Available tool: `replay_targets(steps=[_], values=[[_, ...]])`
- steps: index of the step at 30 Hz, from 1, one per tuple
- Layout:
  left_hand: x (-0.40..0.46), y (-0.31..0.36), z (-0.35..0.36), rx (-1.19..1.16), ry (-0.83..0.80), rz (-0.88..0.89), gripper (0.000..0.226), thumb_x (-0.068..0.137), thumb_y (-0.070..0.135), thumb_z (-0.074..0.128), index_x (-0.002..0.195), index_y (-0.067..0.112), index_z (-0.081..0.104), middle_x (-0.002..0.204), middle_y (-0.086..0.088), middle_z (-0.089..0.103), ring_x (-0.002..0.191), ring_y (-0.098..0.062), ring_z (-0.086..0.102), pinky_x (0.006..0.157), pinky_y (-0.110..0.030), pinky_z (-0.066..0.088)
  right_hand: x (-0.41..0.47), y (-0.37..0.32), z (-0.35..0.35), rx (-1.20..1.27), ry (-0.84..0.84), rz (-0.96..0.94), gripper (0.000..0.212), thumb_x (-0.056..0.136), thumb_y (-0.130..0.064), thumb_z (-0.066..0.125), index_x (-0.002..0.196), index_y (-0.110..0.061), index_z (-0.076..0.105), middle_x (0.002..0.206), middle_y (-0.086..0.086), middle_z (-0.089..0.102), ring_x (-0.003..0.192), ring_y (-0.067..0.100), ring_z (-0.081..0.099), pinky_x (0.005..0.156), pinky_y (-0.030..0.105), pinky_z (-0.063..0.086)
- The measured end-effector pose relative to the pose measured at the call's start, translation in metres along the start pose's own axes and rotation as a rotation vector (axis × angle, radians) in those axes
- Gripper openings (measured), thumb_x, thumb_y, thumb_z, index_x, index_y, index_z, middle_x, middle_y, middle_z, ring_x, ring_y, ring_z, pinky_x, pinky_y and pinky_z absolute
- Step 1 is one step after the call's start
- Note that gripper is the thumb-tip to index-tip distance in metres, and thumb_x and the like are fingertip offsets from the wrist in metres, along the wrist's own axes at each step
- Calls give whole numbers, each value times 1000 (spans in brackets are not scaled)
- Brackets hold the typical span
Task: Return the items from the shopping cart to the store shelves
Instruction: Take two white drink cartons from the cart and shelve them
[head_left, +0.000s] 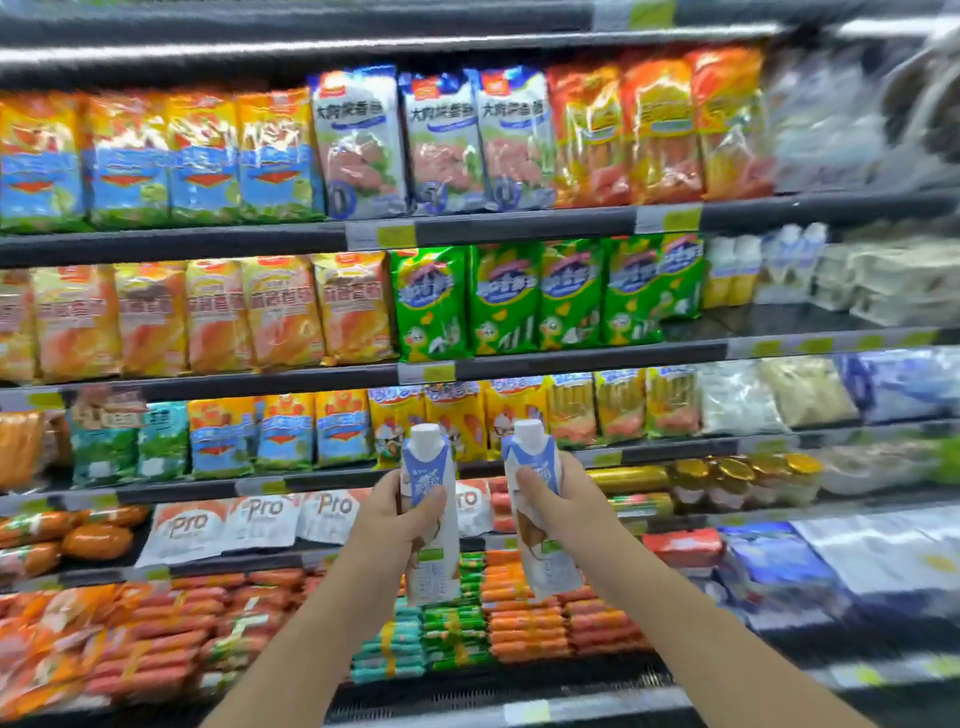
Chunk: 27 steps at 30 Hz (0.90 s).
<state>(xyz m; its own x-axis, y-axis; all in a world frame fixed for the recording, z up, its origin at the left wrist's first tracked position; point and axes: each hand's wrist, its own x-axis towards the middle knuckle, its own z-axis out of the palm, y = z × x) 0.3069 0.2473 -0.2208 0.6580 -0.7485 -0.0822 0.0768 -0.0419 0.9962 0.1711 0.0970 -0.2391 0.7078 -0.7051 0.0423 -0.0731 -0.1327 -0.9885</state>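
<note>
I hold two tall blue-and-white drink cartons with white caps upright in front of the store shelves. My left hand (402, 512) grips the left carton (434, 561) around its middle. My right hand (553, 501) is wrapped around the right carton (545, 561), which tilts slightly left at the top. Both cartons hang in the air at about the height of the fourth shelf (322, 475), apart from any shelf. The shopping cart is out of view.
Several shelf levels are packed with sausage packs: orange and blue bags (156, 156) on top, green bags (540, 296) in the middle, loose orange sausages (145, 639) at the bottom. Similar white bottles (769, 265) stand at the right on the second shelf. The image is blurred at the right.
</note>
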Motion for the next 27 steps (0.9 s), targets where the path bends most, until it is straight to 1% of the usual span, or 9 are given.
replay_targets(steps=[2,5,9,12,16,18,21,24,27], values=[[11,-3,61,-1,-59,4,19,95,19,62,114,22,62,109,-17,70,97,-38,65,90,-59,50,-8,7,-61,1,65,1,34,91,-49,56,110,-21,54,87,-2,59,77,12,59,66,21,46],[25,-3,145,3,-123,-2,22,94,19,65,116,19,62,100,-13,72,88,-35,68,85,-57,53,-21,12,-142,5,153,14,37,89,-52,56,116,-26,54,103,8,62,89,18,63,74,25,50],[38,0,239,6,-230,-7,20,94,20,65,113,22,64,108,-17,71,98,-41,66,82,-54,54,-34,15,-227,9,246,18,34,91,-49,56,116,-27,52,108,4,63,97,15,63,74,20,51],[52,5,295,13,-298,7,24,94,18,65,118,18,63,104,-14,72,89,-34,67,75,-45,53,-37,14,-276,-8,313,8,30,91,-48,56,113,-26,53,103,2,64,91,11,62,70,14,49],[77,9,355,41,-366,23,19,92,24,69,111,27,67,109,-23,68,88,-35,65,74,-45,49,-22,21,-327,4,366,18,41,87,-56,58,117,-29,53,111,-3,65,102,13,64,90,34,54],[92,10,378,31,-392,15,16,89,27,71,105,30,69,108,-22,68,87,-33,65,77,-48,49,-8,23,-347,-6,394,16,43,87,-56,59,120,-29,53,112,-6,66,102,10,64,89,33,55],[122,11,411,13,-424,36,21,93,23,67,114,27,67,106,-11,74,93,-32,67,81,-48,51,15,21,-372,11,401,-4,35,91,-48,58,121,-32,52,112,-12,66,102,4,64,84,25,53],[155,19,439,-25,-435,52,22,95,18,64,116,21,64,105,-6,76,96,-30,71,81,-47,56,46,21,-397,-4,398,5,26,92,-43,59,115,-31,55,110,-8,69,101,8,66,89,29,55],[193,34,466,-64,-429,65,21,94,19,65,116,20,64,108,-8,75,98,-30,72,84,-49,58,85,17,-421,-18,430,12,29,90,-46,62,111,-27,58,107,0,72,100,16,69,93,43,55]])
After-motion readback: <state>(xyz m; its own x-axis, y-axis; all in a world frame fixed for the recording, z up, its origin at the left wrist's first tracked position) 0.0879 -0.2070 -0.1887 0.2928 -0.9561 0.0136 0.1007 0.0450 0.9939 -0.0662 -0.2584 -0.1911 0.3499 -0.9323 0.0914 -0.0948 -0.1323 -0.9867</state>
